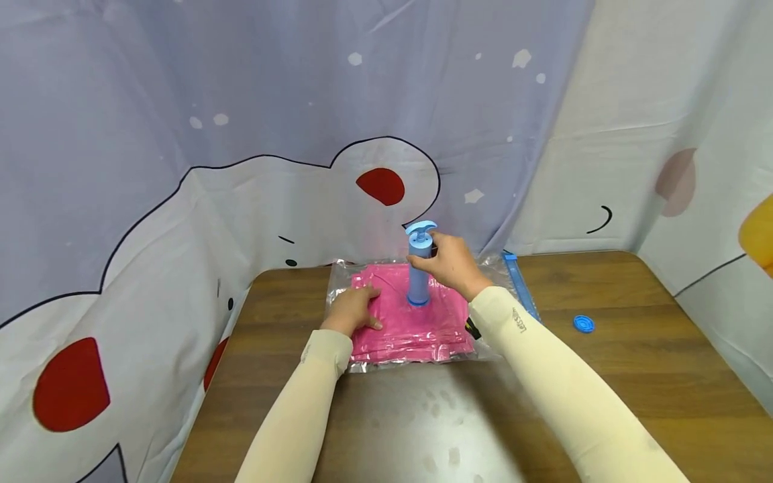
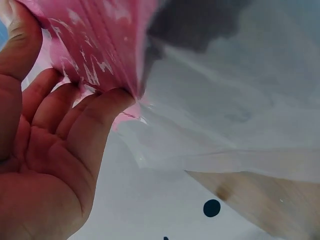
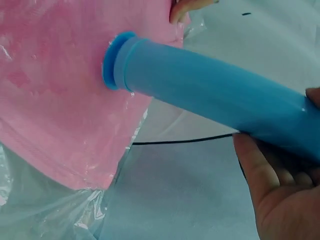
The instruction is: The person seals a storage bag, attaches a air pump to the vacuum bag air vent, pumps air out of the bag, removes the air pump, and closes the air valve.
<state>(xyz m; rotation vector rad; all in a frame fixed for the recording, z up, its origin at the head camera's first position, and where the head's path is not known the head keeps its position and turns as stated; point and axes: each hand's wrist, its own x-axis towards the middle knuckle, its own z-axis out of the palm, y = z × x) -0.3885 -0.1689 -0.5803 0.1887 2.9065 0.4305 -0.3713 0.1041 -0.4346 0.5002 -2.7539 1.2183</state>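
So my right grip (image 1: 453, 265) is wrapped round the upper part of a blue hand pump (image 1: 419, 268), thumb one side, fingers the other, closed down to the tube's width. The pump stands upright on a clear plastic bag (image 1: 341, 274) with a pink folded bundle (image 1: 398, 329) inside, its T-shaped handle sitting just above the tube. My left grip (image 1: 353, 310) is spread wide at the bundle's left edge, fingertips and thumb touching it through the plastic.

Edges: the bag's back edge lies right by the far edge of the desk (image 1: 640, 382), so it's tight against the curtain (image 1: 272, 100) back there. Way more room toward me, a wide stretch of wood, and decent space on the left too. On the right, a blue strip (image 1: 521, 285) runs along the bag's side, and a round blue cap (image 1: 583, 324) lies on the wood past it, well apart from my arm. Some small dark thing (image 1: 473, 328) pokes out by the bundle's right edge, too hidden to make out.

Desk is brown wood grain with a pale glare near me. Curtain's purple-grey and white with cartoon shapes.
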